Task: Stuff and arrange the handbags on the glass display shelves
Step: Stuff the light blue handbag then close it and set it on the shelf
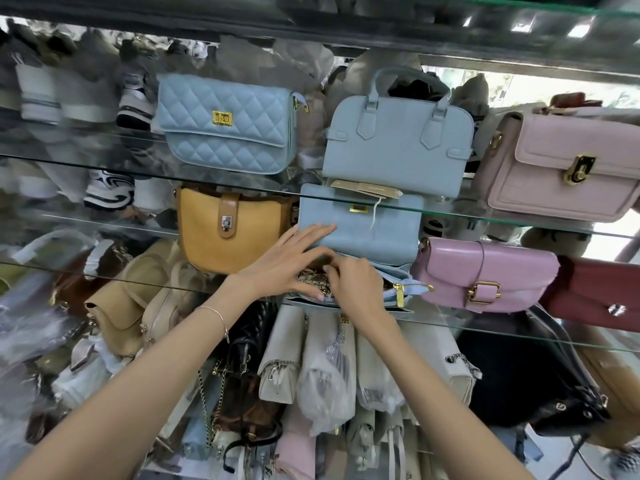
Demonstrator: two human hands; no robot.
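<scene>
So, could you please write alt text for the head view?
A left hand rests on the flap of a blue bag while the right hand curls fingers into the open top, by a chain; a mustard bag and a pink bag flank it on a glass shelf.

White sneakers point(38, 97) sit far left, a zebra-striped sneaker point(110, 188) one level below them.

This is a shop that sells bags. The glass shelves point(104, 169) hold rows of bags facing out: a blue bag point(225, 126), a pink bag point(561, 168), a yellow bag point(228, 230). One has a paper tag point(367, 189). Shoes point(109, 188) stand at the left. Bags in plastic wrap point(325, 393) are packed below.
</scene>
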